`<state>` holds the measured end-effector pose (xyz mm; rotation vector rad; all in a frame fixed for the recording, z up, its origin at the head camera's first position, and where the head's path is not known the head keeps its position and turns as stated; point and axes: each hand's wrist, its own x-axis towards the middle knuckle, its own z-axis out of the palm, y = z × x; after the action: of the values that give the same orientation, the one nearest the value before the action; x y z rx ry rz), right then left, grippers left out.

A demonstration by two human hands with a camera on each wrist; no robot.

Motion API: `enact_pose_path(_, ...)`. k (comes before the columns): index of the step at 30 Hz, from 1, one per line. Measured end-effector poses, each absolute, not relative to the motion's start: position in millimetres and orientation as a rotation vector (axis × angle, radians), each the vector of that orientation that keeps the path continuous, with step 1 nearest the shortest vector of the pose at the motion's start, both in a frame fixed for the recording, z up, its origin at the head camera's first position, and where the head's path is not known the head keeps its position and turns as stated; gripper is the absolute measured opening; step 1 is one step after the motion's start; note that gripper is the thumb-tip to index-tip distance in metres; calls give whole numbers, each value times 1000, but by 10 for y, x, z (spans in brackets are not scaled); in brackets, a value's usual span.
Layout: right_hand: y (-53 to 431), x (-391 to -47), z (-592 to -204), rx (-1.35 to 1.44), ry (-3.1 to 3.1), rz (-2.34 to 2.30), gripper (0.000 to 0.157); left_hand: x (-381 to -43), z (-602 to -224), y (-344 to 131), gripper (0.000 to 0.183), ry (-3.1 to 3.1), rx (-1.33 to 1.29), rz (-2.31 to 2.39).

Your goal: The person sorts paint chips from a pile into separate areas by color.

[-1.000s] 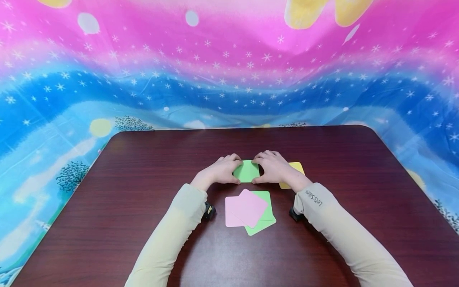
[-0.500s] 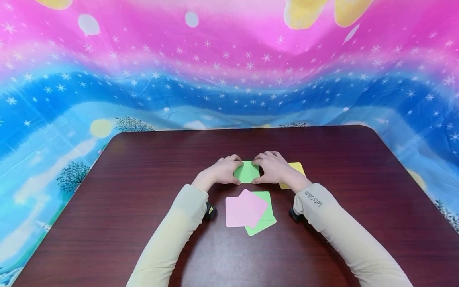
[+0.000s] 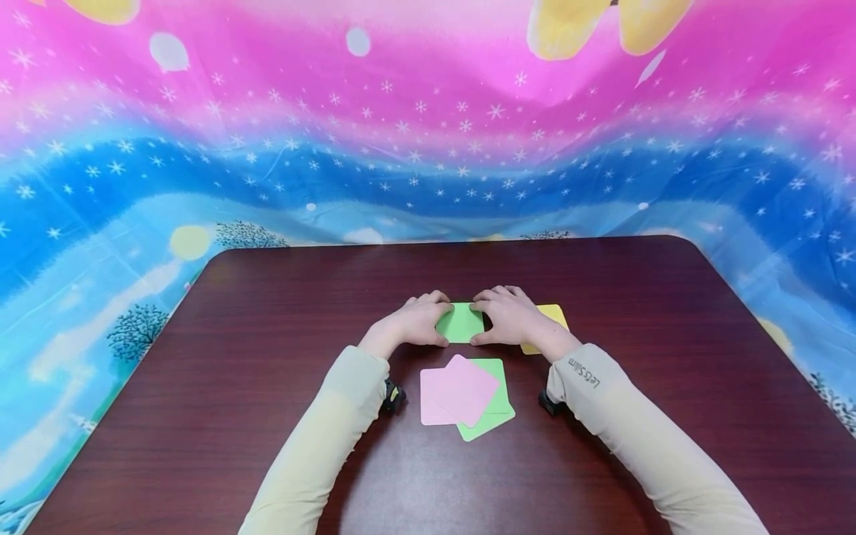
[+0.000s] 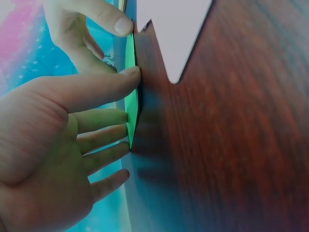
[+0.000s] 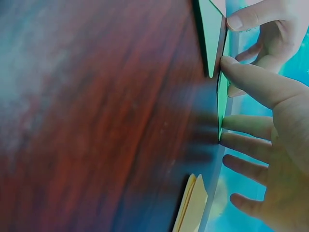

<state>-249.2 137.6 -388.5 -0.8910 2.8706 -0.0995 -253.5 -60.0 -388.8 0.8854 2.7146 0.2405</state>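
A cloth-screened tabletop station, apparently indoors: beyond the left hand (image 3: 409, 321) and right hand (image 3: 511, 316), a fabric backdrop (image 3: 401, 174) hangs in soft folds, its pink and blue bands dotted with snowflake prints, and it wraps around to the outer side of each hand. Beneath both hands spreads a dark, wood-grained table (image 3: 267, 334) with rounded far corners, its surface shining with reflected light on the near side of the hands. Black devices (image 3: 393, 396) sit at both wrists, in keeping with a recording set-up. Whether a home, office or studio houses it cannot be told.
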Motion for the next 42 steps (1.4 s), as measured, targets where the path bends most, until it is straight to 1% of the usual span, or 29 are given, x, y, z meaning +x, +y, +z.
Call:
enact_pose_path(10,1379,-2442,-3878,-869,2875,-133,69,-2487,-3850,-620,67,2717,895,284)
enact_pose_path(23,1422,-2402,-3883,-877,2906,-102,67,-2453,-3853,-639,66,2737,910,278)
enact_pose_path(33,1420,-2283,-3820,-906,2941,-153,62,-2346,-3815,-658,66,2731,940,293)
enact_pose_path(42,1441,-2168,-3821,-933,2956,-195,62,-2264,-3842,-703,66,2743,968,263)
